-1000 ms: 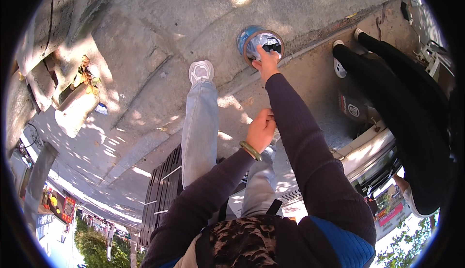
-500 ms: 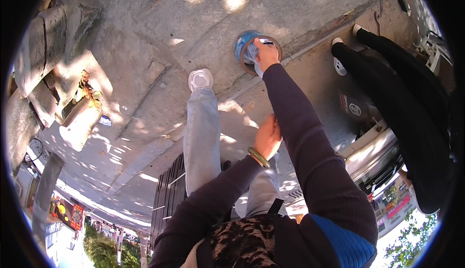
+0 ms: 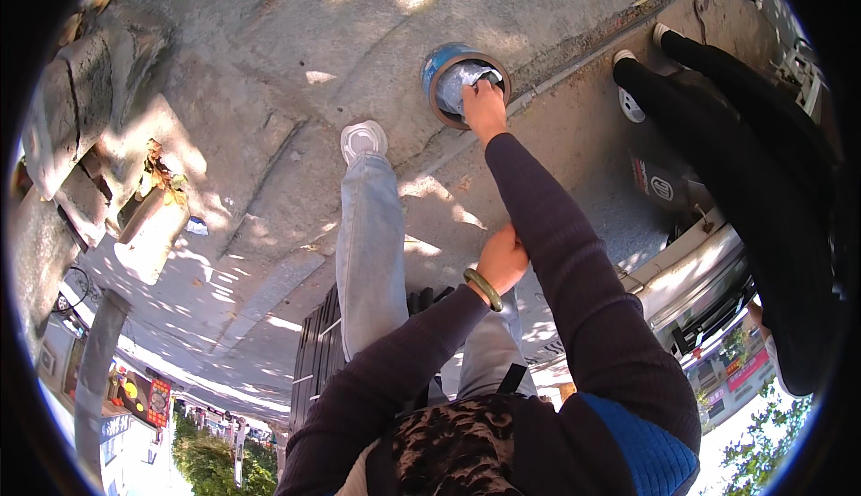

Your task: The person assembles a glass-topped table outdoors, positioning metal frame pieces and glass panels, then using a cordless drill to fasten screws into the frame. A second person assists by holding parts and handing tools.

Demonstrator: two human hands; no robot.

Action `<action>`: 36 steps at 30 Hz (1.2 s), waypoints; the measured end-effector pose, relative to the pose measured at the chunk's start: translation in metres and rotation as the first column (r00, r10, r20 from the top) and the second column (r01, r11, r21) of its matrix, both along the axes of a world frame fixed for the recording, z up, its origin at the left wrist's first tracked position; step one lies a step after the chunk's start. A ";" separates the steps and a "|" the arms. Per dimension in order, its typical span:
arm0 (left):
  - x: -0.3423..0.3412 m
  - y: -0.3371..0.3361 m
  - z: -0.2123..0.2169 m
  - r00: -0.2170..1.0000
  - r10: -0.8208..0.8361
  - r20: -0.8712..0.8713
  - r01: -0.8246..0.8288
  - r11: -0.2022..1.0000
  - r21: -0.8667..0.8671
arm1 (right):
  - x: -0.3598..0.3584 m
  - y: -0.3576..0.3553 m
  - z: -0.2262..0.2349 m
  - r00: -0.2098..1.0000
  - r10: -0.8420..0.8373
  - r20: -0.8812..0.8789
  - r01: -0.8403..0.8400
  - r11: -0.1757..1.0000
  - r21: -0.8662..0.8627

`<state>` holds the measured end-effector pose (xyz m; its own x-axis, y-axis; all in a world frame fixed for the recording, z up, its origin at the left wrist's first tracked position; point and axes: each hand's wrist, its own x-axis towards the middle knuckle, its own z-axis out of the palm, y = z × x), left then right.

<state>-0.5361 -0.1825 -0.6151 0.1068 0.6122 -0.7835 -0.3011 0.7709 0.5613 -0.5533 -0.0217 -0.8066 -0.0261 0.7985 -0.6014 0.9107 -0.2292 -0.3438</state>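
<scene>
- I see the concrete pavement (image 3: 224,119) filling most of the view, dappled with sun, and the round bin (image 3: 441,70) stands on it by the kerb.
- Right of the bin, another person's black-trousered legs (image 3: 744,146) stretch across the frame.
- Below the bin, my own jeans leg (image 3: 369,245) ends in a white shoe.
- My right hand (image 3: 484,106) reaches into the bin's mouth, fingers closed on the crumpled white liner bag (image 3: 466,79).
- My left hand (image 3: 502,258), well below the bin, is loosely curled and holds nothing I can see.
</scene>
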 end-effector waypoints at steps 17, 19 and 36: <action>-0.005 0.009 0.007 0.985 -0.172 0.016 0.172 0.982 -0.072 | 0.021 -0.013 0.047 0.897 -0.068 -0.436 0.155 0.974 0.166; -0.001 0.008 0.006 0.985 -0.175 -0.009 0.173 0.980 -0.093 | 0.027 -0.011 0.065 0.894 -0.059 -0.443 0.181 0.954 0.239; -0.123 0.107 -0.215 0.810 0.034 -0.586 -0.203 0.953 -0.225 | 0.147 -0.077 0.226 0.613 -0.482 -0.626 0.655 0.753 0.062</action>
